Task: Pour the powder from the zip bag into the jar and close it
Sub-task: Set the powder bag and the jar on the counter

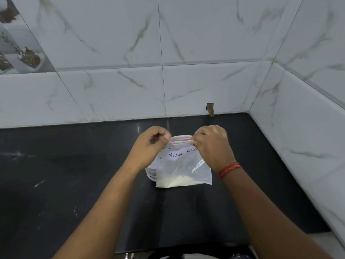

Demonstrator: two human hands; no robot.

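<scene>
A clear zip bag [183,166] marked "MILK POW…" stands upright on the black counter [74,174], with white powder [176,181] settled in its lower left corner. My left hand [149,146] pinches the left end of the bag's top strip. At the right end of that strip, my right hand [212,146] pinches too. The strip bows apart a little between them. A clear jar [151,171] with a white label stands just behind the bag on the left, mostly hidden by my left wrist and the bag.
White marble-look tiled walls [168,81] close off the back and the right side of the counter, forming a corner at the back right. The counter's front edge [186,248] lies close below my forearms.
</scene>
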